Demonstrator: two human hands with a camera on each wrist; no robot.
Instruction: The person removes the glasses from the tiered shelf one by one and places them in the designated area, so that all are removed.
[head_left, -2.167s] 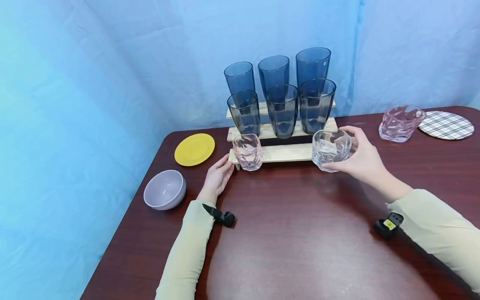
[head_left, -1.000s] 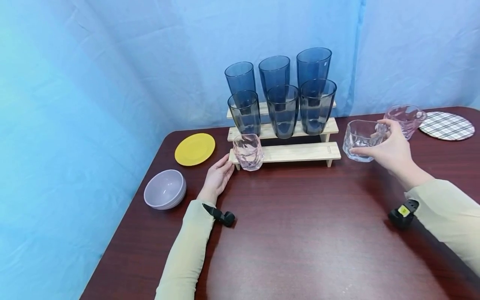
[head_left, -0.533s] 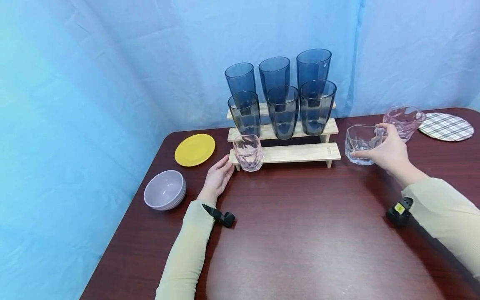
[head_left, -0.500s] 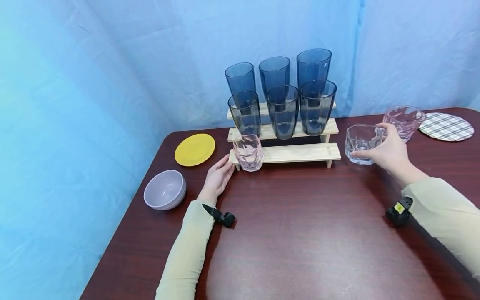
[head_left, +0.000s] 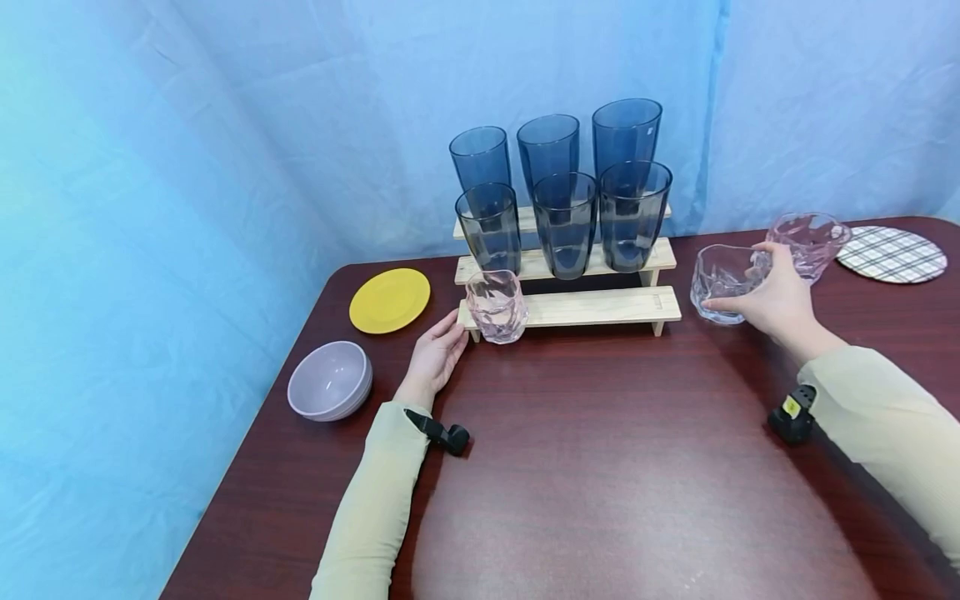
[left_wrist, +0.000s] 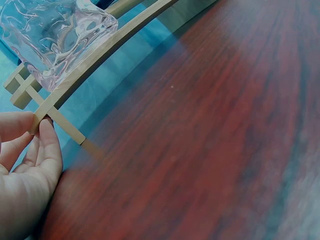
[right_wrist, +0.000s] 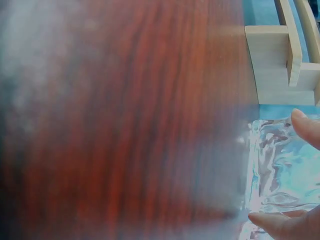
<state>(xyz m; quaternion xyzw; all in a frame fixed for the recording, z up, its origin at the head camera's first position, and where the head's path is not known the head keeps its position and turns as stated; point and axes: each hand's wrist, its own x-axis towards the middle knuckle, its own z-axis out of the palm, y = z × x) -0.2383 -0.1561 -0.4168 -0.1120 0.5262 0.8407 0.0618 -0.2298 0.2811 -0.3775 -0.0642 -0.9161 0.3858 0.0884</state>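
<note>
My right hand [head_left: 780,296] grips a clear, wavy-sided glass tumbler [head_left: 723,279] just right of the wooden tiered rack [head_left: 600,307]. In the right wrist view, thumb and fingers are on opposite sides of the tumbler [right_wrist: 280,165]; whether its base touches the table I cannot tell. With its fingertips, my left hand [head_left: 433,358] pinches the left end of the rack's lowest shelf, as the left wrist view shows at the shelf end [left_wrist: 44,114]. A pinkish tumbler [head_left: 497,308] stands on that end. Another pink tumbler [head_left: 808,242] is partly hidden behind my right hand.
Several tall blue glasses [head_left: 566,229] stand in two rows on the upper shelves. A yellow plate [head_left: 390,300] and a lilac bowl [head_left: 330,382] lie left of the rack. At the far right is a checked round mat [head_left: 892,254]. Blue curtain [head_left: 337,125] hangs behind the table.
My right hand has carried the clear tumbler rightward from the lowest shelf's right end to beside the rack, then shifted it only slightly. My left hand has stayed at the shelf end.
</note>
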